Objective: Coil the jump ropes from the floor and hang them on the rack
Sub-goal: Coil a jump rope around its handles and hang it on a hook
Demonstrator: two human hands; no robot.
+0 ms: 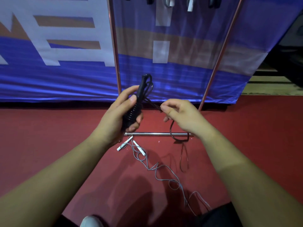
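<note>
Big blue-and-white banner (65, 71) fills the back, and red floor (49, 145) is spread out below it. In front of the banner stands the rack (114, 46): two shiny uprights slanting up, with its base bar (155, 133) lying flat on the floor between them. Right at the top edge, hung ropes (168, 2) dangle from the rack, only their lower ends in view.

Both bare arms reach in. The left hand (114, 115) has the black jump rope (137, 102) held up over the floor, just in front of the rack. Its fingers (136, 119) are curled round the handles, with the thumb pressed along the side and cord wound in tight turns around the grip. The right hand (180, 115) is just beside it, thumb and forefinger pinching the black cord taut between the two hands. The loose end drops under that hand, crosses the base bar and loops on the floor.

Lower down, the grey jump rope (157, 167) lies in a loose tangle on the floor, with its white handles (124, 144) near the base bar. A white shoe (91, 222) peeks in at the bottom edge.
</note>
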